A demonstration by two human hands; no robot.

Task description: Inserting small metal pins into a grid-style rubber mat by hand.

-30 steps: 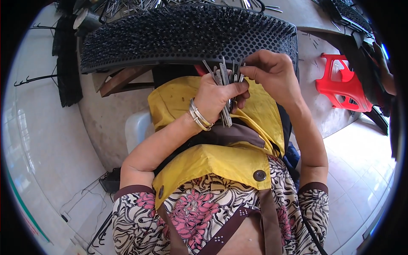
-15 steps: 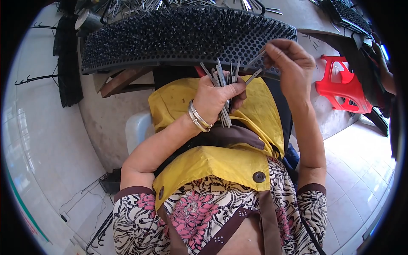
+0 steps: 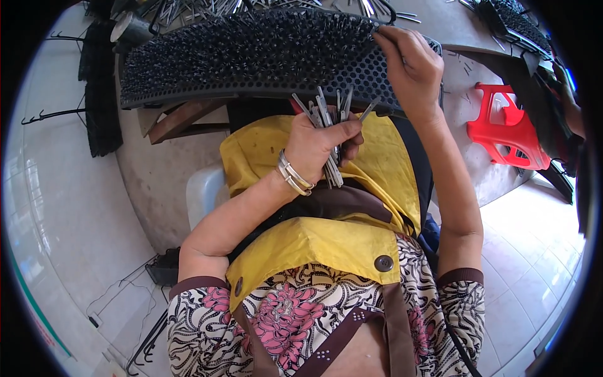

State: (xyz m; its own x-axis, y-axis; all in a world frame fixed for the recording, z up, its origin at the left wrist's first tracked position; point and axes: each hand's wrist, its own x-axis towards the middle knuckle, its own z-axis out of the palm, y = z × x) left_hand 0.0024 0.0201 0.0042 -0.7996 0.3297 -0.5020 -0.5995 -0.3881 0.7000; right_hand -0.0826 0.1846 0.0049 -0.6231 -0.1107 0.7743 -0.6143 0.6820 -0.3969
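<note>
I am wearing a yellow apron (image 3: 326, 242) with a dark button over a cream blouse (image 3: 276, 320) patterned with pink flowers and black swirls and trimmed in brown, and silver bangles (image 3: 293, 173) are shining on my left wrist. My left hand (image 3: 320, 139) is gripping a bundle of grey metal pins (image 3: 330, 125), while my right hand (image 3: 408, 63) is touching a black perforated mat (image 3: 251, 56) bristling with dark pins. A bright red plastic stool (image 3: 505, 129) is standing on what seem to be pale whitish tiles (image 3: 540, 251).
</note>
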